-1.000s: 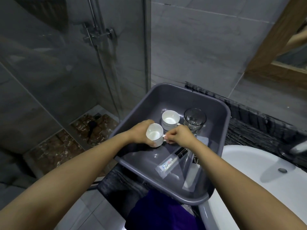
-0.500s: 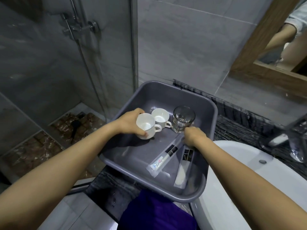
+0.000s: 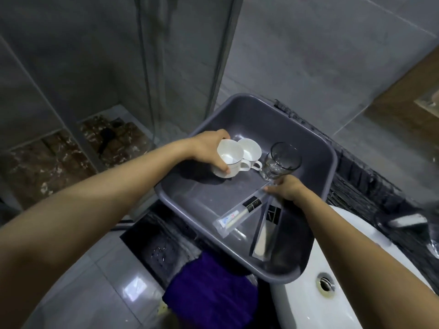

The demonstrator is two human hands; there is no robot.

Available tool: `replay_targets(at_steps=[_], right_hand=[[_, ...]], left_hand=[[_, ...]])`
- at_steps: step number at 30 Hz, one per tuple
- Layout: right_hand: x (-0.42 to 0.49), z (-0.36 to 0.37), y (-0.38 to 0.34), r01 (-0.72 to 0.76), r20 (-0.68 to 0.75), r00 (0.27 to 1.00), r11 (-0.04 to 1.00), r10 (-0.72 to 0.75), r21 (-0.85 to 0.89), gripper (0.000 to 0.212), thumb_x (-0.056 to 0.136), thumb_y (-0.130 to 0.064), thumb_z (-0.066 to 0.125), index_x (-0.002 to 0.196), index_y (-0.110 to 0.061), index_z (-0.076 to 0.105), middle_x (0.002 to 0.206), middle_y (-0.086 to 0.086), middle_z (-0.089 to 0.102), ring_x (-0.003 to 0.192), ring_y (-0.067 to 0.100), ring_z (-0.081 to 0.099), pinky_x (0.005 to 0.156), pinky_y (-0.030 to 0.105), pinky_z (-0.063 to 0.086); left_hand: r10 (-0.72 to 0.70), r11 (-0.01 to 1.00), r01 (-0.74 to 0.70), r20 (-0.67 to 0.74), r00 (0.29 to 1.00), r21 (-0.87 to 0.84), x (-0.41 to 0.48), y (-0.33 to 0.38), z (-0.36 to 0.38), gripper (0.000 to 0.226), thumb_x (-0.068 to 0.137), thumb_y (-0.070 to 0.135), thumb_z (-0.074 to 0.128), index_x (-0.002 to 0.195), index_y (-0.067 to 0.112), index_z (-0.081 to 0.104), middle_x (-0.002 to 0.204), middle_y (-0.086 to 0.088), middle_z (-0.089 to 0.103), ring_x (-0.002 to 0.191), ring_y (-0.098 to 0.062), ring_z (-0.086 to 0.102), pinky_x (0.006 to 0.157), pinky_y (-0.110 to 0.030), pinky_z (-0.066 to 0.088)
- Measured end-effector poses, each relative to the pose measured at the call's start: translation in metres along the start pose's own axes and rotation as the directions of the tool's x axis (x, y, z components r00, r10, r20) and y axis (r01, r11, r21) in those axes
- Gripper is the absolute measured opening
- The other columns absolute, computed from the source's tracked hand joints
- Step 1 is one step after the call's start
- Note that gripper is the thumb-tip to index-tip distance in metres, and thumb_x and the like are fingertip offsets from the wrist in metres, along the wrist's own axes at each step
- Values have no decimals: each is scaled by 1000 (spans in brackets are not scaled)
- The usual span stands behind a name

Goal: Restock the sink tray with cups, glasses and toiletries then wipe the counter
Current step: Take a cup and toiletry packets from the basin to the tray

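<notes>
The grey rounded plastic tray sits on the dark stone counter, its near end overhanging the white ceramic basin. Inside it stand two white ceramic cups with handles and one clear drinking glass, in a row along the far side. The left hand is wrapped around the nearer white cup, fingers closed on its wall; the second white cup touches it just behind. Two clear plastic toiletry sachets lie flat on the tray floor. The toothbrush sachet carries a black label and a small tube inside; the writing is too small to read. The second sachet also bears a black label, unreadable. The right hand rests on the sachets' far ends, just below the glass, fingers pinched on the plastic. A purple cloth lies below the tray's near edge.
</notes>
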State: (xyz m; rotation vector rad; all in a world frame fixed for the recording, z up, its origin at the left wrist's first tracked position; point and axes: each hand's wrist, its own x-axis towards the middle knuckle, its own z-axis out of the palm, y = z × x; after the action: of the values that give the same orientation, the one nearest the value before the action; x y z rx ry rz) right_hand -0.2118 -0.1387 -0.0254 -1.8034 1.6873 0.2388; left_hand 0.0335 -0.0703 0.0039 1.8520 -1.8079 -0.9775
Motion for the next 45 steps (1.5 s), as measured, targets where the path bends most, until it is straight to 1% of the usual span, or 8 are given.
replay_targets(at_steps=[5, 8, 13, 20, 30, 37, 40, 45], right_hand=[[8, 11, 0, -117, -48, 990, 972, 129, 201, 18, 79, -23, 73, 86, -9, 63, 99, 14, 62, 86, 22, 56, 83, 37, 52], [10, 22, 0, -175, -91, 973, 932, 214, 319, 38, 77, -20, 74, 108, -3, 61, 103, 16, 65, 78, 25, 60, 50, 28, 48], [8, 32, 2, -202, -87, 956, 842, 281, 500, 22, 74, -13, 76, 66, -11, 56, 63, 7, 52, 53, 20, 48, 45, 24, 37], [-11, 21, -3, -62, -47, 989, 689, 139, 722, 18, 77, -1, 71, 68, -11, 60, 57, 6, 63, 53, 17, 57, 56, 24, 50], [-85, -66, -17, 313, -335, 935, 718, -117, 621, 18, 72, -8, 77, 65, -15, 62, 67, 4, 62, 61, 13, 57, 58, 18, 50], [-155, -157, 10, 508, -617, 773, 723, -145, 467, 14, 72, -17, 79, 70, -13, 66, 74, 9, 63, 64, 12, 52, 60, 25, 41], [-190, -197, 42, 547, -693, 709, 723, -131, 423, 15, 73, -22, 78, 67, -19, 65, 60, -2, 59, 49, 4, 47, 49, 17, 37], [-238, -243, 112, 504, -735, 673, 782, -89, 367, 20, 73, -26, 78, 80, -9, 71, 79, 4, 64, 69, 10, 57, 65, 22, 45]], left_hand=[[23, 1000, -23, 9, 1000, 10, 5, 0, -1, 79, 57, 31, 84, 121, 14, 41, 115, -2, 53, 99, -20, 51, 81, -29, 43], [43, 999, -43, 10, 999, 32, 7, 1, -1, 80, 57, 32, 84, 122, 14, 40, 115, -3, 53, 98, -20, 51, 81, -30, 44], [66, 998, -66, 0, 998, 24, 5, 2, -2, 80, 57, 31, 83, 123, 14, 40, 111, 1, 51, 96, -18, 50, 77, -27, 42], [62, 998, -62, 0, 998, 33, -1, 8, -5, 80, 56, 31, 83, 122, 15, 40, 108, 2, 50, 96, -19, 49, 76, -27, 40], [127, 988, -118, -83, 988, 103, -15, 66, -28, 76, 59, 31, 83, 122, 13, 43, 118, -5, 55, 100, -21, 50, 81, -31, 43], [234, 966, -217, -125, 964, 137, -12, 152, -42, 72, 60, 31, 82, 120, 17, 45, 109, 1, 53, 96, -21, 51, 75, -30, 39], [301, 948, -283, -120, 946, 145, -5, 203, -37, 73, 60, 34, 82, 120, 18, 45, 108, 3, 52, 95, -19, 48, 74, -27, 35], [396, 906, -380, -60, 916, 184, 10, 285, -7, 73, 59, 37, 82, 120, 18, 46, 111, 0, 53, 95, -19, 50, 71, -29, 37]])
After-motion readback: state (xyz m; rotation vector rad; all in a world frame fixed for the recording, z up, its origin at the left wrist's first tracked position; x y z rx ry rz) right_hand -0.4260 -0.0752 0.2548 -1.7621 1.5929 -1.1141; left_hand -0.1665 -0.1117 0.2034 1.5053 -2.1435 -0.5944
